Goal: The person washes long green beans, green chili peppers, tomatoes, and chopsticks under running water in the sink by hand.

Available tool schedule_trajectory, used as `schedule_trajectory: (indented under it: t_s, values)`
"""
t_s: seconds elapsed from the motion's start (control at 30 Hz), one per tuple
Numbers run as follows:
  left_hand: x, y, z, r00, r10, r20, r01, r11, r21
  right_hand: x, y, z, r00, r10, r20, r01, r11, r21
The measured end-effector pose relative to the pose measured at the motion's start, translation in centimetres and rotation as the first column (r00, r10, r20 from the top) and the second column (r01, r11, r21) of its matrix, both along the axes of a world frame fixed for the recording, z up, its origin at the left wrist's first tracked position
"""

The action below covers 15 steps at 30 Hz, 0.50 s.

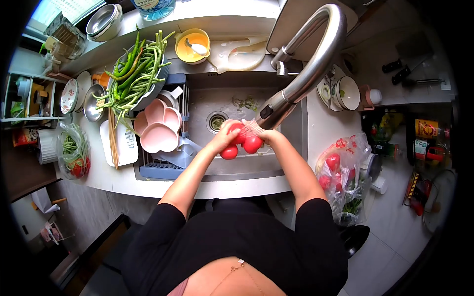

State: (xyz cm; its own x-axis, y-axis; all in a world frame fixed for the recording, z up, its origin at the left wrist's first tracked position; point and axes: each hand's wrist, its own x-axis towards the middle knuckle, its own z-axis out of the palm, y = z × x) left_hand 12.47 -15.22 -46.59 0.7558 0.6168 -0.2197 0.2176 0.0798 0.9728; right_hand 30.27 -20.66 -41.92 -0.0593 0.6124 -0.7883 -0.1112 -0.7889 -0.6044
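Note:
Both hands are together over the sink, just below the tap head. My left hand curls round red tomatoes, with one tomato showing under its fingers. My right hand is closed on a tomato at its inner side. Another tomato sits between the two hands. Water seems to run over the right fingers, which are partly blurred. Behind the hands lies the drain, and green scraps rest on the sink floor.
Left of the sink, a colander holds green beans and peppers. A blue dish rack carries pink bowls. Chopsticks lie on a white tray. On the right is a plastic bag with red produce.

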Motion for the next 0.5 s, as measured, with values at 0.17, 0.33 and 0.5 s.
schedule_trajectory:
  t_s: [0.17, 0.33, 0.5]
  values:
    - [0.7, 0.8, 1.9, 0.993, 0.111, 0.030, -0.091, 0.917, -0.387, 0.0, 0.5, 0.8, 0.960, -0.220, -0.175, 0.196, 0.969, -0.148]
    - [0.9, 0.4, -0.8, 0.881, 0.455, 0.127, 0.008, 0.254, -0.967, 0.2, -0.5, 1.0, 0.776, -0.310, -0.549, 0.370, 0.929, -0.003]
    - [1.7, 0.3, 0.5, 0.859, 0.486, 0.158, 0.076, 0.185, -0.980, -0.6, -3.0, 2.9, 0.690, -0.361, -0.628, 0.480, 0.877, 0.023]
